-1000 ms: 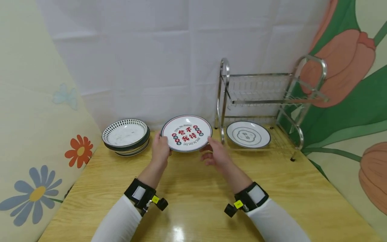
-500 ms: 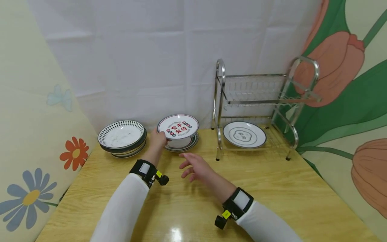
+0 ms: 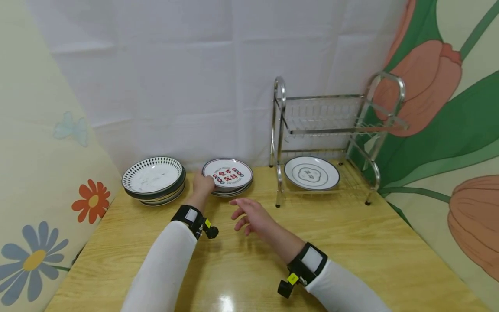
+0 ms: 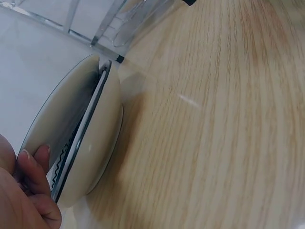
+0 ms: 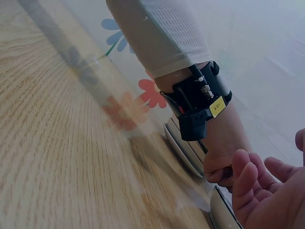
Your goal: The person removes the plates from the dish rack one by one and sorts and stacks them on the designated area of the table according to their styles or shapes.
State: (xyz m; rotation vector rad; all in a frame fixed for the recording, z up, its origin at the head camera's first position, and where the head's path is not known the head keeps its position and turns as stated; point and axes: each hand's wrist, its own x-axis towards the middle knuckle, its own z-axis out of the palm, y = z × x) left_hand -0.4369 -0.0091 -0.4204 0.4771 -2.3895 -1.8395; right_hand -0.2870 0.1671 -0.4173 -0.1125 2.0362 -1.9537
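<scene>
My left hand (image 3: pixel 203 185) pinches the left rim of a white plate with red characters (image 3: pixel 230 172). In the left wrist view this plate (image 4: pixel 62 107) is tilted, its near edge raised above a lower plate (image 4: pixel 90 143) while its far edge meets or nearly meets it. Fingers curl under the rim there. In front of that stack hovers my right hand (image 3: pixel 253 216), holding nothing, its fingers loosely bent. To the left stands another stack, topped by a white plate with a dark patterned rim (image 3: pixel 153 175).
A two-tier metal dish rack (image 3: pixel 323 130) stands at the back right. A white plate with a grey emblem (image 3: pixel 312 173) lies on its lower tier. White cloth (image 3: pixel 183 86) hangs behind the wooden table (image 3: pixel 249 268).
The red-lettered plate has moved left and down onto or just above the middle stack. My right hand released its edge and drew back toward me; the left hand still holds it.
</scene>
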